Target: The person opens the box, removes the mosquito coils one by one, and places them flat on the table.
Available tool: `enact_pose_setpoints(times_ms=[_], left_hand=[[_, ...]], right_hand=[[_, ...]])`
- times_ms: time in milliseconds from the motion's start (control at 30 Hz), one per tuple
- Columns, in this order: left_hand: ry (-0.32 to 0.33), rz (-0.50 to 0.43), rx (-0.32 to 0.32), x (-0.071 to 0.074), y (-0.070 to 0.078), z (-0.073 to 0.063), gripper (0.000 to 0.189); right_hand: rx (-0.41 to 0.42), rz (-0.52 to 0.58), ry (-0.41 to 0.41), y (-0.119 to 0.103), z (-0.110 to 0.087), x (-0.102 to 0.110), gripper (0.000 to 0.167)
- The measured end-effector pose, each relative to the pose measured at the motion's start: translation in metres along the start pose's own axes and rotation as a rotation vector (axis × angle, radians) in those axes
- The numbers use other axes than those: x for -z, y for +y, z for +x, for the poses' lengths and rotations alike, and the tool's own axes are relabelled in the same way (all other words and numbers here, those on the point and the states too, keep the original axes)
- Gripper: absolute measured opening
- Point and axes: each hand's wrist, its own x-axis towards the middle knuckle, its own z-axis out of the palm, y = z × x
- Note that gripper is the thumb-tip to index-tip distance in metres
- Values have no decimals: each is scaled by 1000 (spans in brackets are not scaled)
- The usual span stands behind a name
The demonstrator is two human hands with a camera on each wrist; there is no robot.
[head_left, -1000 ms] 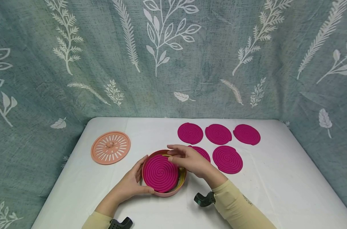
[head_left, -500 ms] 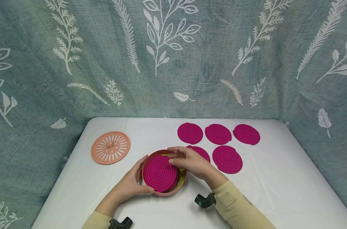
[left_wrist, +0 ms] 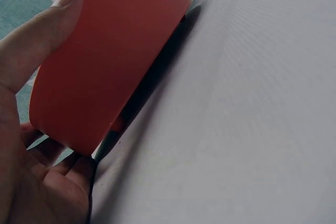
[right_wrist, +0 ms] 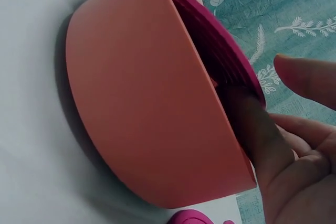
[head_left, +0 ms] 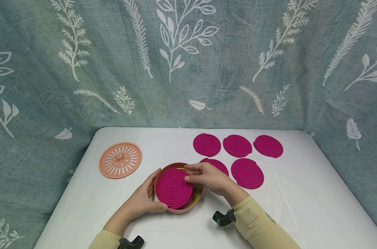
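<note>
In the head view a round coral box (head_left: pixel 190 209) stands on the table, its wall held by my left hand (head_left: pixel 141 201) with the thumb at the near side and fingers around the left. A magenta mosquito coil (head_left: pixel 173 189) lies in its mouth, over something yellowish. From the right my right hand (head_left: pixel 211 179) reaches over the rim. The right wrist view shows the coil's edge (right_wrist: pixel 226 40) raised above the rim, a finger (right_wrist: pixel 257 129) beneath it and the thumb (right_wrist: pixel 307 82) apart from it. The fingertips inside the box are hidden.
Several more magenta coils lie to the back right, among them a far-right coil (head_left: pixel 268 146) and a nearer coil (head_left: pixel 247 173); one coil (head_left: pixel 218 166) is partly behind my right hand. A slotted coral lid (head_left: pixel 120 160) lies at the left. A patterned curtain (head_left: pixel 188 69) stands behind the table.
My right hand has shifted slightly towards me and to the right, its thumb sliding outward over the coil. The left hand and the box have stayed in place.
</note>
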Motion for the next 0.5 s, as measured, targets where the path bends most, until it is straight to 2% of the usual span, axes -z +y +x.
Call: enact_pose_setpoints(times_ms=[500], left_hand=[[5,2,9,0,0,0,125]], right_hand=[[-39,-65,18,0,-3,-1,47]])
